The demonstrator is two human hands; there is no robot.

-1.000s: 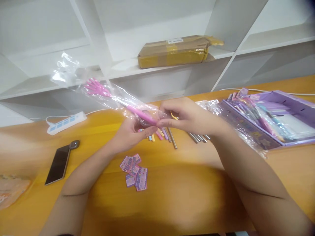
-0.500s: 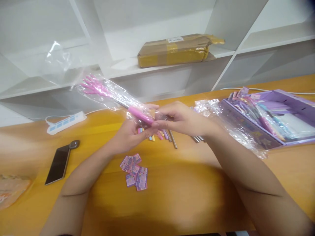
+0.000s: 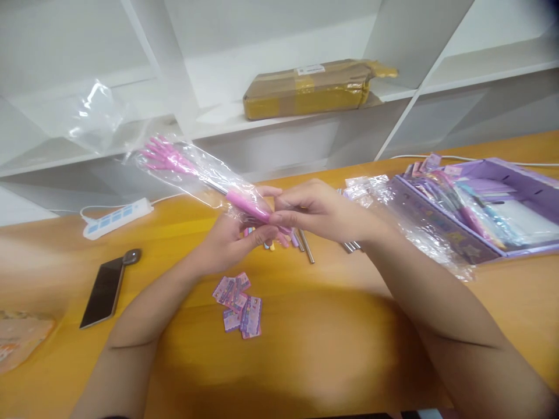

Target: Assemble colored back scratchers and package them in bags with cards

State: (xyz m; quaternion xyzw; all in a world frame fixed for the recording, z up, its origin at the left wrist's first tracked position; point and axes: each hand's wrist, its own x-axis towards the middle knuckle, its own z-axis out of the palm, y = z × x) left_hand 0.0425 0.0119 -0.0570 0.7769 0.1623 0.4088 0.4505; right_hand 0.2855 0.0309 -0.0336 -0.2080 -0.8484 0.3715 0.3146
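Observation:
A pink back scratcher (image 3: 247, 205) with a hand-shaped head and a metal rod lies inside a clear plastic bag (image 3: 186, 189). My left hand (image 3: 233, 238) wraps round its handle from below. The fingers of my right hand (image 3: 317, 209) pinch the bag at the handle's lower end. The head points up and to the left, over the table. Under my hands, partly hidden, are metal rods (image 3: 309, 247) and several small coloured sticks (image 3: 283, 238). Nearer to me, several pink and purple printed cards (image 3: 240, 305) lie in a loose pile.
On the right stands a purple box (image 3: 445, 224) with bagged items in it, clear plastic bags (image 3: 419, 238) beside it. A phone (image 3: 102, 291), a small black object (image 3: 131, 256) and a power strip (image 3: 117, 218) lie left. A taped parcel (image 3: 305, 93) sits on the shelf.
The back scratcher's head has dipped slightly and shifted a little left in its bag. Both hands keep nearly the same place and grip.

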